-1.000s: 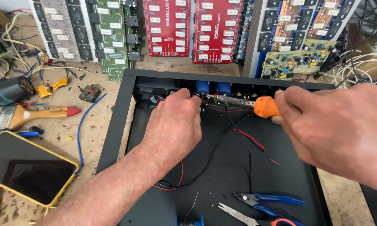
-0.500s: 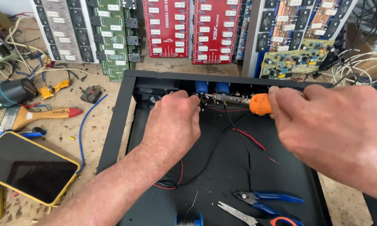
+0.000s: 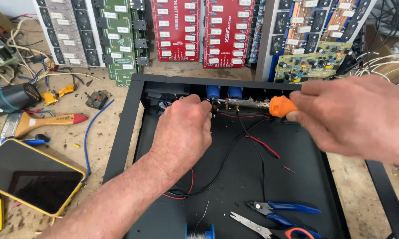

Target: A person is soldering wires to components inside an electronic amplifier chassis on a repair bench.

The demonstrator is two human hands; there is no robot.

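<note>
right hand (image 3: pixel 354 117) clamped round the orange soldering iron (image 3: pixel 261 105), left hand (image 3: pixel 184 130) pinching wires at the black chassis (image 3: pixel 128 115) back wall

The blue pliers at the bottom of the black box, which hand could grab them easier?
Probably the left hand. The right hand is gripping the orange-handled soldering iron, and the blue pliers lie just below both hands.
</note>
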